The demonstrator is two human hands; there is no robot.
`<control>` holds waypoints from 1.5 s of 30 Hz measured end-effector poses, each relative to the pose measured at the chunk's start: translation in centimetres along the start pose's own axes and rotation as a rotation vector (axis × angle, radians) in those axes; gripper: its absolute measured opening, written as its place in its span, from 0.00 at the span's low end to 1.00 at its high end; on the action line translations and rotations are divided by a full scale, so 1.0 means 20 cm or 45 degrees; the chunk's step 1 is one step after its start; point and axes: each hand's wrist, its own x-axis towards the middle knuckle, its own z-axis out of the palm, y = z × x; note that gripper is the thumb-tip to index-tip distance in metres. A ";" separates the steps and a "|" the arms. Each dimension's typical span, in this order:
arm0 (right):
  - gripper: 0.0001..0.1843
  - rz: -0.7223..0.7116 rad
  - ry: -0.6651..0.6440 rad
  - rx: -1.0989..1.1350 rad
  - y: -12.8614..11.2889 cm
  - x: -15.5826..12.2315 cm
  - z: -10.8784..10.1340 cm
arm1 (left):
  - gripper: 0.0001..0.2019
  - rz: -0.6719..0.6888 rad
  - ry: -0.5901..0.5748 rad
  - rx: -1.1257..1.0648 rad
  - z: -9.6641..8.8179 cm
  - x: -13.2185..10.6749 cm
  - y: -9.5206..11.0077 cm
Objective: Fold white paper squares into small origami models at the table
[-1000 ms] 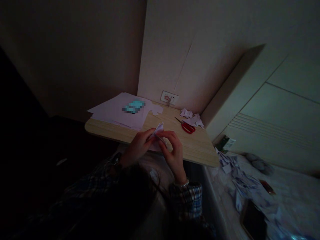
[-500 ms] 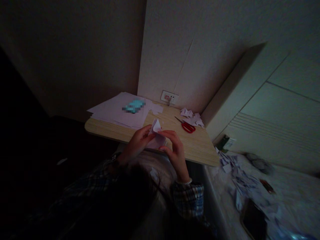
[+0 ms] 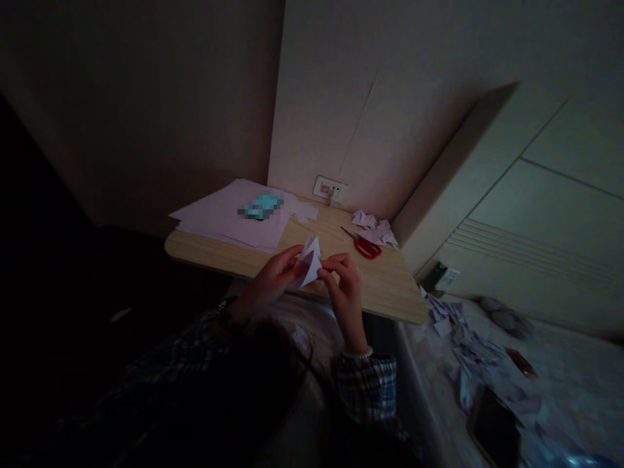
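A partly folded piece of white paper (image 3: 310,265) is held just above the front edge of the wooden tabletop (image 3: 390,289). My left hand (image 3: 275,273) is closed on its left side, the fingertips hidden behind the folds. With thumb and forefinger, my right hand (image 3: 342,279) pinches the paper's right edge. The paper stands partly opened, a flap spread toward the right. Farther back on the tabletop lie red-handled scissors (image 3: 366,247), their blades pointing to the back left. Close behind them sit several folded paper pieces (image 3: 374,229).
A stack of large white sheets (image 3: 214,211) covers the table's left part, with a pixelated turquoise object (image 3: 264,206) on top. Small paper pieces (image 3: 306,211) lie beside it. A wall socket (image 3: 330,188) is behind. On the bed at right are many folded papers (image 3: 475,348) and a dark tablet-like object (image 3: 494,426).
The paper's flap has been pulled open toward the right and now shows a hollow between folds. My right fingers have closed into a pinch on its edge; my left hand stays nearly in place.
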 end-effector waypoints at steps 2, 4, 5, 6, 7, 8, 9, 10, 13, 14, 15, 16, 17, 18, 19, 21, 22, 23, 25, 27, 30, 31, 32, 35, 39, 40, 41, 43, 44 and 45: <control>0.05 0.053 0.021 0.002 -0.01 0.00 0.00 | 0.22 -0.004 -0.013 0.011 0.01 -0.01 0.01; 0.07 0.093 0.045 0.003 -0.01 0.01 0.01 | 0.19 -0.016 0.006 0.067 0.02 -0.02 0.03; 0.07 0.103 0.059 -0.002 -0.01 0.01 0.01 | 0.18 -0.023 0.021 0.097 0.02 -0.03 0.04; 0.07 0.104 0.081 -0.012 -0.02 0.01 0.01 | 0.18 -0.031 0.023 0.125 0.02 -0.04 0.05; 0.07 0.102 0.108 -0.031 -0.02 0.01 0.01 | 0.17 -0.032 0.034 0.153 0.02 -0.04 0.06; 0.07 0.103 0.133 -0.054 -0.02 0.00 0.02 | 0.17 -0.029 0.046 0.170 0.03 -0.05 0.07; 0.06 0.107 0.155 -0.071 -0.02 0.00 0.02 | 0.16 -0.023 0.027 0.181 0.03 -0.05 0.07; 0.05 0.117 0.176 -0.081 -0.02 0.00 0.02 | 0.16 -0.020 -0.007 0.179 0.03 -0.05 0.07; 0.06 0.158 0.222 -0.073 -0.02 -0.01 0.02 | 0.16 -0.022 -0.132 0.164 0.03 -0.04 0.06; 0.08 0.157 0.223 -0.075 -0.02 0.00 0.02 | 0.15 -0.010 -0.138 0.191 0.04 -0.04 0.05; 0.08 0.142 0.217 -0.087 -0.02 0.00 0.02 | 0.13 0.012 -0.124 0.243 0.03 -0.03 0.04; 0.06 0.115 0.203 -0.103 -0.02 0.00 0.02 | 0.11 0.040 -0.101 0.316 0.03 -0.03 0.03; 0.05 0.080 0.189 -0.117 -0.03 0.00 0.02 | 0.09 0.064 -0.081 0.398 0.03 -0.03 0.02; 0.04 0.047 0.177 -0.130 -0.03 0.00 0.01 | 0.07 0.079 -0.072 0.472 0.03 -0.02 0.01; 0.06 0.025 0.174 -0.139 -0.03 0.00 0.01 | 0.05 0.080 -0.081 0.525 0.02 -0.02 0.01; 0.09 0.031 0.204 -0.143 -0.03 0.00 0.01 | 0.06 0.060 -0.114 0.571 0.01 -0.02 0.01; 0.10 0.054 0.217 -0.134 -0.03 0.00 0.01 | 0.07 0.047 -0.126 0.587 0.01 -0.02 0.01; 0.10 0.084 0.216 -0.114 -0.03 0.00 0.01 | 0.09 0.041 -0.129 0.610 0.00 -0.02 0.01; 0.10 0.135 0.155 -0.070 -0.02 0.00 0.02 | 0.10 0.065 -0.108 0.677 0.00 -0.02 0.00; 0.10 0.166 0.073 -0.076 0.00 0.00 0.03 | 0.10 0.108 -0.098 0.728 0.00 -0.02 -0.01; 0.14 0.195 0.091 -0.184 0.03 0.00 0.04 | 0.08 0.137 -0.140 0.747 0.01 -0.02 -0.03; 0.14 0.203 0.116 -0.210 0.04 0.00 0.04 | 0.08 0.138 -0.147 0.758 0.01 -0.01 -0.04; 0.15 0.207 0.128 -0.220 0.05 0.00 0.04 | 0.08 0.137 -0.140 0.773 0.01 -0.01 -0.05; 0.15 0.217 0.067 -0.200 0.06 0.00 0.04 | 0.07 0.102 -0.060 0.828 0.00 -0.01 -0.06; 0.16 0.219 0.060 -0.277 0.07 -0.01 0.05 | 0.08 0.079 -0.035 0.892 0.01 -0.02 -0.05; 0.16 0.217 0.092 -0.310 0.07 -0.01 0.05 | 0.08 0.107 -0.036 0.915 0.02 -0.02 -0.05; 0.16 0.221 0.122 -0.340 0.07 -0.01 0.06 | 0.10 0.146 -0.034 0.944 0.03 -0.02 -0.05; 0.16 0.254 0.148 -0.386 0.06 -0.01 0.06 | 0.15 0.211 -0.045 1.008 0.06 -0.03 -0.06; 0.15 0.273 0.140 -0.394 0.06 -0.01 0.06 | 0.17 0.234 -0.055 1.036 0.06 -0.03 -0.07; 0.15 0.288 0.117 -0.387 0.05 -0.01 0.06 | 0.17 0.239 -0.052 1.058 0.06 -0.03 -0.07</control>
